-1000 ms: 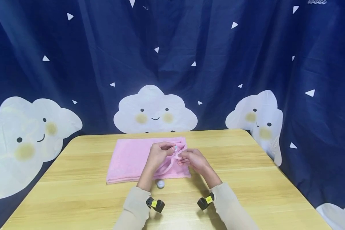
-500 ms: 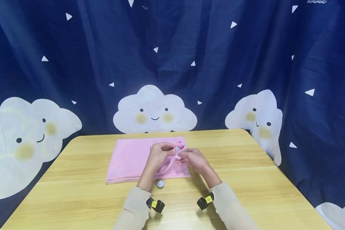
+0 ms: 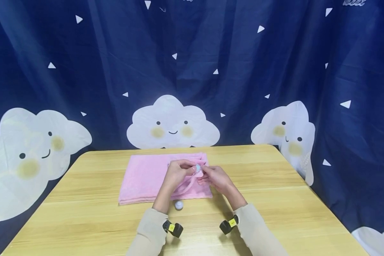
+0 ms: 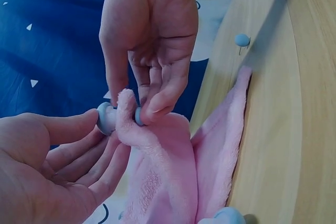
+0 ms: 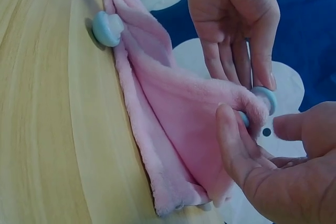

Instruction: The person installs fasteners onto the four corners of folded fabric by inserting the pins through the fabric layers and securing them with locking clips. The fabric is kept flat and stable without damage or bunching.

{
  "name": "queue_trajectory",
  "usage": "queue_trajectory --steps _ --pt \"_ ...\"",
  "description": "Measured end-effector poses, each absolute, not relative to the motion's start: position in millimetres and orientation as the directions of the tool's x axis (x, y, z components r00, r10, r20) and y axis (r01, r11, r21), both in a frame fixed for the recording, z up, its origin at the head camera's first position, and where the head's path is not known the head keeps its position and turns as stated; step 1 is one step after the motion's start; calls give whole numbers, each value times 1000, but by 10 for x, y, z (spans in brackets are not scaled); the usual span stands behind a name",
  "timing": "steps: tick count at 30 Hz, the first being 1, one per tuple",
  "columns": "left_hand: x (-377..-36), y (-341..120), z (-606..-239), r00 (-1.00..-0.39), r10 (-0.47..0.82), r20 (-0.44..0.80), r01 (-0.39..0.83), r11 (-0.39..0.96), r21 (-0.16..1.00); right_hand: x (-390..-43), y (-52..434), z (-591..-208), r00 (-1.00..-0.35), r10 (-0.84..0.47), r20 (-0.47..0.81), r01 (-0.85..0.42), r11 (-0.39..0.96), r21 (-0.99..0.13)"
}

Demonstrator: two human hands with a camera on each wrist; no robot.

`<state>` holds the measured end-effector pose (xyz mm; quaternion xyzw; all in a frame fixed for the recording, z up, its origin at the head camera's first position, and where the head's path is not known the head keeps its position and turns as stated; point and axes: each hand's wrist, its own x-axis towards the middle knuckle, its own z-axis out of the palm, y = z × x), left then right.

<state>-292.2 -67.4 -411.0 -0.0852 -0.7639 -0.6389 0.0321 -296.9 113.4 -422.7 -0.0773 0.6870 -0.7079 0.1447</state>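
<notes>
In the head view both hands meet over the right part of a folded pink plush cloth (image 3: 144,174). My left hand (image 3: 174,174) pinches the light-blue round cap of a mushroom-shaped fastener (image 4: 106,118) between thumb and fingertips. Its pale stem runs up to a raised fold of the cloth. From the right, my right hand (image 3: 218,179) holds that fold, its fingertips on either side. By one of these fingertips a small blue piece (image 5: 244,118) shows on the other face of the fold, mostly hidden.
A second mushroom-shaped fastener (image 5: 106,28) lies on the wooden table (image 3: 83,220) at the cloth's near edge. The left wrist view also shows a blue knob with a thin pin (image 4: 242,40) on the table. A dark-blue cloud curtain (image 3: 236,89) hangs behind.
The light-blue cap has come more into view between the hands. My right fingertips have shifted slightly up at the fold; the left hand stays nearly in place.
</notes>
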Motion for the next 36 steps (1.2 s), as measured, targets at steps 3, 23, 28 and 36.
queue_trajectory --steps 3,23,28,36 --pt "-2912 -674 -4095 -983 97 157 174 202 964 -2968 1120 -4241 -954 -283 -101 102 12 -995" --pt "-2902 -668 -4085 -983 106 151 174 269 947 -2971 1080 -4254 -967 -223 -119 106 66 -992" --pt "-2892 -660 -4081 -981 123 149 179 297 938 -2972 1096 -4258 -965 -234 -116 114 24 -993" --pt "-2891 -655 -4085 -982 140 126 166 331 929 -2945 1127 -4217 -959 -268 -92 97 -4 -995"
